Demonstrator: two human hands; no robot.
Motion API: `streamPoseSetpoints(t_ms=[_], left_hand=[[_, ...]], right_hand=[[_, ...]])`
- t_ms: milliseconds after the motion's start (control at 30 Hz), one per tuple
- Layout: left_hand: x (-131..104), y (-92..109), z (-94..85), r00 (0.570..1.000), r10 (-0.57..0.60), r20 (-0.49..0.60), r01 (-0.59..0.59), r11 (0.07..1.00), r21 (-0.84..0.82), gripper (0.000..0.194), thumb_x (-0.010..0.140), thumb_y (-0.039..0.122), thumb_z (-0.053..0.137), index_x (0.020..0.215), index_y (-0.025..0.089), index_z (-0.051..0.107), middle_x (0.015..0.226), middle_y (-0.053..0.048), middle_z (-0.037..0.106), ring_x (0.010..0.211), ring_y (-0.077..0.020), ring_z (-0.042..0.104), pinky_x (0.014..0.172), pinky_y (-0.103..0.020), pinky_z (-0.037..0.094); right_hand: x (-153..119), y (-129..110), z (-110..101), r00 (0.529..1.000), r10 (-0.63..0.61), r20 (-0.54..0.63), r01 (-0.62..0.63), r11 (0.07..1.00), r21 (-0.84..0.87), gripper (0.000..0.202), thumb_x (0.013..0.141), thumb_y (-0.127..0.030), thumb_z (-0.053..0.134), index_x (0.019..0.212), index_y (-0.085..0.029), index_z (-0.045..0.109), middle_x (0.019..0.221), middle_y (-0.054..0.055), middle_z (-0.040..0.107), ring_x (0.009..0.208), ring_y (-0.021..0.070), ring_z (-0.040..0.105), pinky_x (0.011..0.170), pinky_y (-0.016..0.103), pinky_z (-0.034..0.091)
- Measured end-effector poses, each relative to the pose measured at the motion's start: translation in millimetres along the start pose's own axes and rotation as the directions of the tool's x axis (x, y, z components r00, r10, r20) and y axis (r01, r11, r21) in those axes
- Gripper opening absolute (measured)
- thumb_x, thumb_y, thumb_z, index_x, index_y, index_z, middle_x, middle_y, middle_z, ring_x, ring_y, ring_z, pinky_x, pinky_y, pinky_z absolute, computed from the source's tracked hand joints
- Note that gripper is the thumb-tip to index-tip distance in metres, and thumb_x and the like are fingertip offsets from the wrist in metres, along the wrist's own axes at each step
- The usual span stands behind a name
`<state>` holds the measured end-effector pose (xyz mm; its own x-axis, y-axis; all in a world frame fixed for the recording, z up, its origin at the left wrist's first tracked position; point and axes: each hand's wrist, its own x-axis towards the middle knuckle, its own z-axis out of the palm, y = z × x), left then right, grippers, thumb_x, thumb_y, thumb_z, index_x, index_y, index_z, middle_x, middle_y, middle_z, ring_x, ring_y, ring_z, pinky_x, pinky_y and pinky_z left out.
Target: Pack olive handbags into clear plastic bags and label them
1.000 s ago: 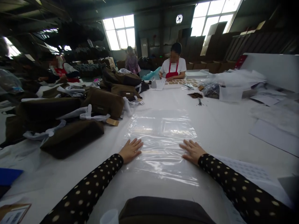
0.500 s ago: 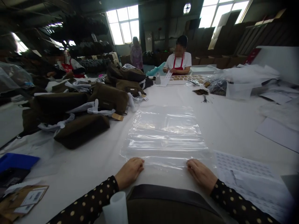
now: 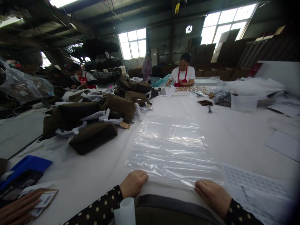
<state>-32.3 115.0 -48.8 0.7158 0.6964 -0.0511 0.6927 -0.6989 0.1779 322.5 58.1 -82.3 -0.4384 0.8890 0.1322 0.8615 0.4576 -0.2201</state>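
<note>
A clear plastic bag (image 3: 172,145) lies flat and creased on the white-covered table before me. My left hand (image 3: 134,182) is closed on its near left corner, fingers curled. At the near right corner my right hand (image 3: 211,192) is closed too, thumb and fingers pinching the film. The near edge is stretched between both hands. Close to my body, below the hands, stands a dark olive bag (image 3: 171,211), only its top part showing. A whitish rolled sheet (image 3: 128,207) sticks up at its left side.
Several olive bags (image 3: 93,136) with white-wrapped straps are piled on the left. Another person's hand (image 3: 18,206) rests on labelled brown cards (image 3: 45,200) near a blue object (image 3: 35,164). Printed sheets (image 3: 248,184) lie right. A co-worker (image 3: 184,73) is across the table (image 3: 236,134).
The view has tilted upward, so things sit lower in the picture. Another person's hand has come onto the cards at lower left. My hands still hold the plastic bag's near edge.
</note>
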Motion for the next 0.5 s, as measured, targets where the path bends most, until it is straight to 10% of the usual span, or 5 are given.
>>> streamPoseSetpoints(t_ms=[200, 333, 500], left_hand=[[5, -3, -16.7, 0.986, -0.162, 0.044, 0.167, 0.974, -0.153, 0.025, 0.068, 0.034, 0.071, 0.062, 0.017, 0.054, 0.066, 0.002, 0.059, 0.063, -0.0130, 0.053, 0.057, -0.022, 0.035], [17, 1, -20.5, 0.971, -0.240, -0.018, 0.225, 0.932, -0.283, 0.037, 0.062, 0.042, 0.073, 0.057, 0.017, 0.045, 0.057, 0.005, 0.049, 0.056, -0.0099, 0.045, 0.052, -0.020, 0.030], [9, -1, -5.9, 0.933, -0.325, -0.156, 0.271, 0.917, -0.295, 0.009, 0.075, 0.014, 0.049, 0.067, 0.019, 0.046, 0.069, 0.003, 0.054, 0.063, -0.0113, 0.047, 0.058, -0.022, 0.032]], right_hand=[[0, -16, -18, 0.963, 0.154, 0.223, -0.135, 0.986, -0.098, 0.013, 0.071, -0.008, 0.056, 0.069, -0.020, 0.058, 0.068, 0.000, 0.063, 0.065, 0.0182, 0.062, 0.058, 0.027, 0.043], [15, -21, -9, 0.965, 0.212, 0.156, -0.165, 0.949, -0.270, 0.022, 0.061, -0.004, 0.064, 0.075, -0.020, 0.061, 0.074, 0.001, 0.066, 0.068, 0.0226, 0.064, 0.054, 0.028, 0.044], [20, -7, 8, 0.982, 0.183, -0.054, -0.191, 0.919, -0.345, 0.021, 0.060, -0.009, 0.069, 0.074, -0.021, 0.059, 0.069, -0.001, 0.066, 0.059, 0.0213, 0.064, 0.049, 0.026, 0.044]])
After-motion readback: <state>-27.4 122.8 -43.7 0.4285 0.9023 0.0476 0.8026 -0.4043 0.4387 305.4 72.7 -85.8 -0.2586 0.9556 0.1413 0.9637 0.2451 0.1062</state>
